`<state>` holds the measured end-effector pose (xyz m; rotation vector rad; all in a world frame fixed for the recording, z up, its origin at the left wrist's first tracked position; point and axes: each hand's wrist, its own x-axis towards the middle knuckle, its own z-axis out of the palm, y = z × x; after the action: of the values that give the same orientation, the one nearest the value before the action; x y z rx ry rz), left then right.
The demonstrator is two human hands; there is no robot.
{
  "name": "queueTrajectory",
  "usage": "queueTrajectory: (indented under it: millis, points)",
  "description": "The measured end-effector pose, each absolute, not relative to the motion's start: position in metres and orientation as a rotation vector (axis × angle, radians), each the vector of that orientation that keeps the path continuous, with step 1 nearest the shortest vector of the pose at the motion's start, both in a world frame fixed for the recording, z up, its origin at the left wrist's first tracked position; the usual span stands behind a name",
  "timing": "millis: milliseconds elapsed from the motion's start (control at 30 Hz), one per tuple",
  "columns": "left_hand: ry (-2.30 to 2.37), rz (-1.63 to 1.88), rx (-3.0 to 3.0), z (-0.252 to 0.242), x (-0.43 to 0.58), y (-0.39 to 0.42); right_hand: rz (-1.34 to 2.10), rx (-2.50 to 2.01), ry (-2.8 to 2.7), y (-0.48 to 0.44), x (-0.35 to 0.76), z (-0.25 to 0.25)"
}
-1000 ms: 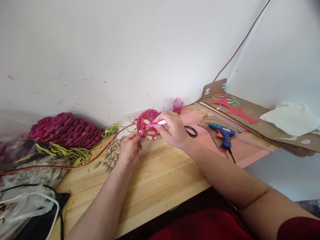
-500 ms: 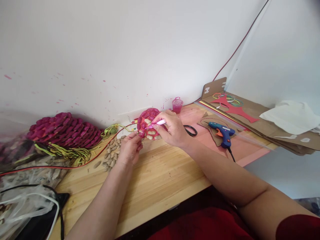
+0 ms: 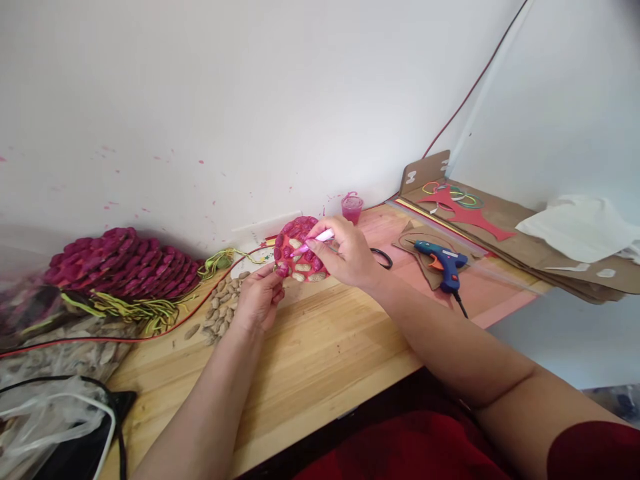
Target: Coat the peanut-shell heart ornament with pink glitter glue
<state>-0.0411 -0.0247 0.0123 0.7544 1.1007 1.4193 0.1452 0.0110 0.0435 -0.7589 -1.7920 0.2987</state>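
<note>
We count two hands, one disc between them, one brush, one cup and one glue gun. Our left hand pinches the disc's near left edge between thumb and fingers; our right hand has its grip pressed together on the brush, whose tip points at the disc's face. The disc is near the wall, tilted towards us, beside a heap of loose peanuts on the surface.

The disc is round, red and lumpy, with glossy magenta peanuts and at least three bare tan ones. The surface is pale, grained wood; the cup is clear plastic with pink inside. One peanut lies apart from the heap. At left, more magenta discs lean in an overlapping row, with yellow-green yarn below.

Our right hand covers part of the disc, and the brush may well be a pen, its tip being small from here. A black loop is partly hidden behind the right wrist. We cannot count the overlapping discs, and a bag is cut off at left.
</note>
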Motion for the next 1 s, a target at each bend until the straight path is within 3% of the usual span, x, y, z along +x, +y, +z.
queueTrajectory:
  millis: [1000]
  points:
    - [1.098, 1.372, 0.750, 0.0061, -0.0425, -0.0245, 0.299, -0.776, -1.790, 0.0126, 0.1467, 0.0431]
